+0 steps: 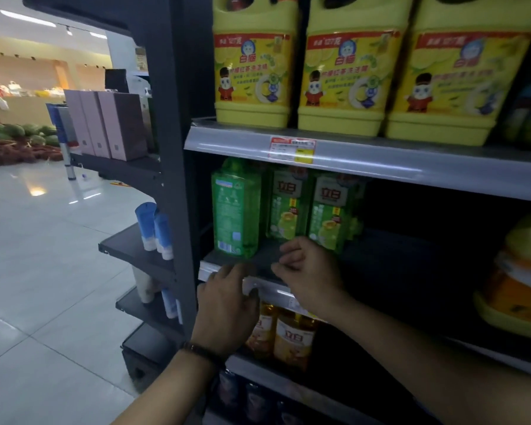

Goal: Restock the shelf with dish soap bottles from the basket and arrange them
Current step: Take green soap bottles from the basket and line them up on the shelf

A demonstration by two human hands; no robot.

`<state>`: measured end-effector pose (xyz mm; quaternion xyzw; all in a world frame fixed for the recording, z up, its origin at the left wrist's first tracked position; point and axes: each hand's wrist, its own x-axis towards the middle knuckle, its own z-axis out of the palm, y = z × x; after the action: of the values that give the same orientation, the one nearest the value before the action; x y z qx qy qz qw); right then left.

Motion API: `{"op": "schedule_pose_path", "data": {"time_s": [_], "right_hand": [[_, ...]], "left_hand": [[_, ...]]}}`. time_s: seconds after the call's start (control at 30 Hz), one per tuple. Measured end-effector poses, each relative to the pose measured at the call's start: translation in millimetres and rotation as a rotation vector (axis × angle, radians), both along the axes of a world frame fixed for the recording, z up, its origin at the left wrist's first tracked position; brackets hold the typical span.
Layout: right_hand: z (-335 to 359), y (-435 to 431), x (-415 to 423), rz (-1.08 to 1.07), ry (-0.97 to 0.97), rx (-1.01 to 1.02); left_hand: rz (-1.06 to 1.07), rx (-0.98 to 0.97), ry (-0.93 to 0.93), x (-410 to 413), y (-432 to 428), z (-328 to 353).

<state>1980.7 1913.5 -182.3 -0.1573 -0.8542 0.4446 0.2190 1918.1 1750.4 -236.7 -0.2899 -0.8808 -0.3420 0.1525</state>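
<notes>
While it rests palm-down on the shelf (396,259), the right grip (307,271) lies loosely bent and empty, just before three green bottles (285,210). The left grip (227,302) touches the front rail (212,269); whether it clasps the rail cannot be told.

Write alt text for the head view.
The left hand and right hand rest, holding nothing, at the front edge of a dark shelf, before three green bottles. Yellow jugs stand above, amber bottles below.
</notes>
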Motion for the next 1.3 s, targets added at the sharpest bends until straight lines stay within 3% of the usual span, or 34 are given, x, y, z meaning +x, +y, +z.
{"op": "schedule_pose_path", "data": {"time_s": [0.2, 0.37, 0.5, 0.67, 0.77, 0.83, 0.97, 1.3], "right_hand": [[-51, 24, 143, 0.002, -0.146, 0.135], [-157, 48, 252, -0.139, -0.287, 0.049], [-246, 51, 325, -0.279, -0.484, -0.077], [-332, 44, 372, -0.263, -0.823, -0.163], [-362, 41, 379, -0.26, -0.898, -0.126], [-378, 43, 373, -0.221, -0.936, -0.147], [-402, 51, 356, -0.206, -0.923, -0.259], [-462, 55, 326, -0.134, -1.076, -0.177]], "left_hand": [[-0.261, -0.102, -0.109, 99, 10, -41], [-0.411, -0.223, -0.3, 173, 25, -108], [-0.526, -0.492, -0.425, 221, 43, -141], [-0.567, -0.727, -0.444, 250, 42, -200], [-0.703, -1.031, -0.475, 259, 40, -212], [-0.755, -1.033, -0.535, 260, 46, -215], [-0.721, -0.834, -0.681, 254, 60, -224], [-0.772, -0.849, -0.897, 222, 68, -238]]}}
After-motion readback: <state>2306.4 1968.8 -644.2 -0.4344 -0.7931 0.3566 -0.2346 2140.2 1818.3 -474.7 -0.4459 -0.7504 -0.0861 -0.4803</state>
